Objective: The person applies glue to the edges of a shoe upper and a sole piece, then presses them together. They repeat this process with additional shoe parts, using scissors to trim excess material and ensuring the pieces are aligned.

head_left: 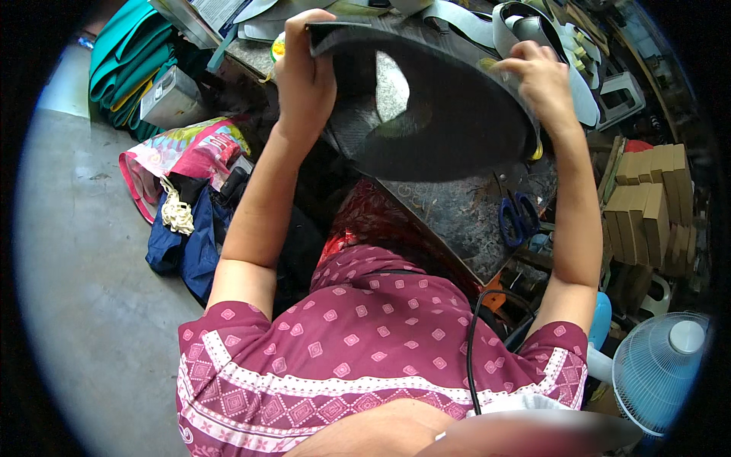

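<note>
A curved black sheet (457,129) with an opening toward its left is raised above the workbench. My left hand (306,76) is closed on its upper left corner, thumb at the edge. At the upper right edge, my right hand (539,76) has its fingers curled and pinched on the sheet, slightly blurred. A small yellowish bit shows by these fingertips; its kind is unclear. Below the sheet's right end, blue-handled scissors (512,221) lie on the dark worn workbench (442,209). The sheet hides much of the bench behind it.
Grey-white strips (464,27) lie across the far bench. Brown cardboard boxes (643,206) are stacked at the right, above a blue fan (661,373). On the left are folded green cloth (129,57), a metal tin (171,99), a pink bag (179,156) and dark blue cloth (194,244).
</note>
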{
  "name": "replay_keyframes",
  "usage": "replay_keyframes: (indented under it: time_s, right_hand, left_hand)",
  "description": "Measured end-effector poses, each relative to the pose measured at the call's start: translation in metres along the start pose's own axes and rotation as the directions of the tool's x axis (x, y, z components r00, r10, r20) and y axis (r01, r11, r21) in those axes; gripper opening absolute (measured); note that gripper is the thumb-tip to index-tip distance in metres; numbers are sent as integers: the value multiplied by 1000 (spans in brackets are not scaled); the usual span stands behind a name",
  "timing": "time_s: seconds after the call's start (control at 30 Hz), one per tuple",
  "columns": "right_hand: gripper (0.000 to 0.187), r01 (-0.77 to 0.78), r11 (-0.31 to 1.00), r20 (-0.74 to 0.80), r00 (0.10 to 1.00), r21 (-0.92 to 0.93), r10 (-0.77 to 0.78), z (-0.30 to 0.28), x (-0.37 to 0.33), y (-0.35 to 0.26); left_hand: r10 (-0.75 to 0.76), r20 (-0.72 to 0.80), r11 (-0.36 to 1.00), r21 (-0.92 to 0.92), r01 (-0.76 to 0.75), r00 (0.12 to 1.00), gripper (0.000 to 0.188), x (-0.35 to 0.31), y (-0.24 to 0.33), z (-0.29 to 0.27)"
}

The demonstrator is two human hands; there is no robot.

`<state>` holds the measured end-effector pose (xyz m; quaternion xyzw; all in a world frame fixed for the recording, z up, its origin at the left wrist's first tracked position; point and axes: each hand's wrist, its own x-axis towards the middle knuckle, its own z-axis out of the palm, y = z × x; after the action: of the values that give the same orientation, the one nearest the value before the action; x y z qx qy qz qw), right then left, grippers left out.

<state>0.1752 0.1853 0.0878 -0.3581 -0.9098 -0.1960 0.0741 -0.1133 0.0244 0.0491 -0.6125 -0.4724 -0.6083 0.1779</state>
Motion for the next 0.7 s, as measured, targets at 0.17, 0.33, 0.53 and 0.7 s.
replay_keyframes:
  time_s: [0.17,0.33,0.53,0.7]
  right_hand:
    - [44,-45,997,-85,995,67,51,-5,-25,20]
    - [39,-26,863,-133,985,504,107,-20,-42,7]
    - [54,195,579,-224,974,791,-23,-27,-58,-55]
    - [50,269,662,-217,963,700,-162,-29,-73,-73]
  left_hand:
    - [-491,276,683,-468,561,827,25,-30,-9,45]
    - [-445,517,423,-598,681,731,32,-37,-4,85]
    - [-392,604,408,-562,719,694,39,-39,17,83]
    - [-327,532,420,-658,624,781,39,-35,14,87]
